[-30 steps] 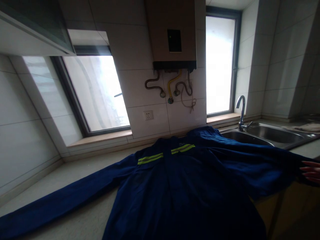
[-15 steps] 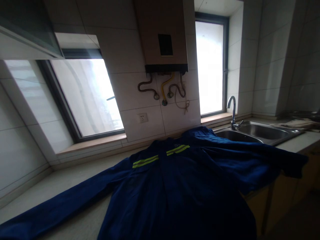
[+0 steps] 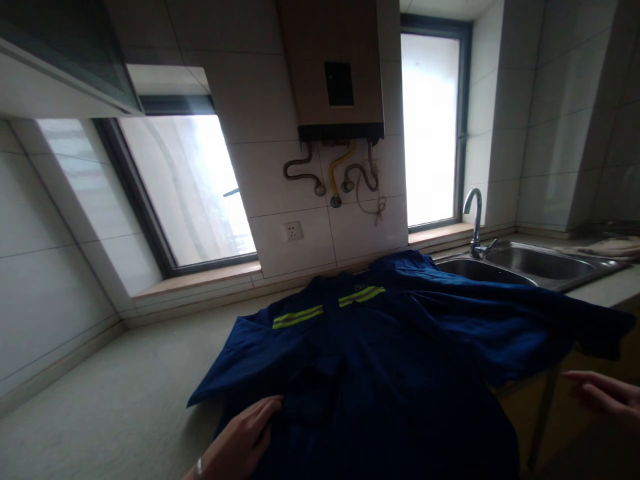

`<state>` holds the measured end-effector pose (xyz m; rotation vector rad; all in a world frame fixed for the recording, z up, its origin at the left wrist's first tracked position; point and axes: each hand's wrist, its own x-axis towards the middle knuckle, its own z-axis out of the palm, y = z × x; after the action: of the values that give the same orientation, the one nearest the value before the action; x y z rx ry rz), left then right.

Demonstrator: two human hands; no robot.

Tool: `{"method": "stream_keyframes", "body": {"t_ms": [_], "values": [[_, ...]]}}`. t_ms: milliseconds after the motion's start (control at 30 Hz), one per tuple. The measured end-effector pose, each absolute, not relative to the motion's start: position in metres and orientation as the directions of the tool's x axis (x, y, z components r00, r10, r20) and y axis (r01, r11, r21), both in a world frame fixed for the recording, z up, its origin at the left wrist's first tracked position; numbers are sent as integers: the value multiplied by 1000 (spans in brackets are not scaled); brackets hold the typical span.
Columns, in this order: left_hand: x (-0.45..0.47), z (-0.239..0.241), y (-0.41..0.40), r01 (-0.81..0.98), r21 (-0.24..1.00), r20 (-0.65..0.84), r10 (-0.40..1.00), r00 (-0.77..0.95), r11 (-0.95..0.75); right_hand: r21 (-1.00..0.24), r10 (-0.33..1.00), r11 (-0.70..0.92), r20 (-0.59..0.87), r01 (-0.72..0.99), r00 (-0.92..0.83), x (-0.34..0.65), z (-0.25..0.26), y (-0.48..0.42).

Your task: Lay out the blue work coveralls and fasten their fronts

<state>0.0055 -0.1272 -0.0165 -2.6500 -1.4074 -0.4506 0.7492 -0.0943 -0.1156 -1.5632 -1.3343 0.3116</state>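
Note:
A dark blue work jacket (image 3: 390,360) with two yellow-green reflective strips (image 3: 327,307) lies spread on the pale kitchen counter (image 3: 115,400). Its left sleeve is folded in across the body. My left hand (image 3: 245,437) rests on that folded sleeve at the jacket's lower left, fingers curled over the cloth. My right hand (image 3: 603,393) hovers off the counter's front edge at the far right, fingers stretched out, holding nothing. It is just below the jacket's right sleeve end (image 3: 600,330), which overhangs the counter edge.
A steel sink (image 3: 530,267) with a curved tap (image 3: 475,217) sits at the back right, partly under the jacket's shoulder. A wall heater (image 3: 335,67) with pipes hangs above a socket (image 3: 291,231). Windows stand left and right of it. A cloth (image 3: 607,248) lies beyond the sink.
The jacket's left sleeve, stretched out along the counter before, is now folded in over the body under my left hand. My right hand left the right sleeve end and has come back into view lower.

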Motion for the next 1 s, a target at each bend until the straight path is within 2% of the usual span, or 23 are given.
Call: {"method": "stream_keyframes", "body": {"t_ms": [67, 100, 233, 333, 400, 500, 633, 733, 867, 1000], "values": [[10, -9, -132, 847, 86, 332, 817, 471, -524, -864, 936, 57, 221, 501, 274, 735, -114, -90], [14, -4, -133, 848, 92, 338, 817, 467, -523, -867, 949, 48, 194, 495, 248, 723, -110, -88], [53, 8, -133, 861, 64, 368, 814, 449, -504, -748, 894, 167, 390, 642, 221, 630, -70, -82], [94, 3, -133, 918, 2, 373, 852, 367, -397, -507, 826, 280, 560, 815, 66, 534, -26, -92], [115, -5, -132, 943, -35, 339, 884, 322, -331, -382, 772, 388, 631, 839, -69, 474, 0, -102], [128, -15, -132, 952, -51, 293, 907, 304, -302, -304, 687, 653, 623, 693, -374, 399, 21, -103], [123, -24, -134, 939, -81, 349, 873, 342, -336, -152, 454, 882, 528, 446, -718, 332, 10, -62], [118, -30, -136, 927, -104, 392, 842, 371, -360, -150, 402, 914, 465, 377, -789, 306, -9, -27], [116, -41, -138, 925, -133, 415, 827, 379, -356, -204, 399, 917, 487, 342, -777, 291, -21, -11], [115, -50, -137, 923, -166, 428, 818, 383, -346, -167, 376, 926, 461, 337, -804, 286, -25, -17]]}}
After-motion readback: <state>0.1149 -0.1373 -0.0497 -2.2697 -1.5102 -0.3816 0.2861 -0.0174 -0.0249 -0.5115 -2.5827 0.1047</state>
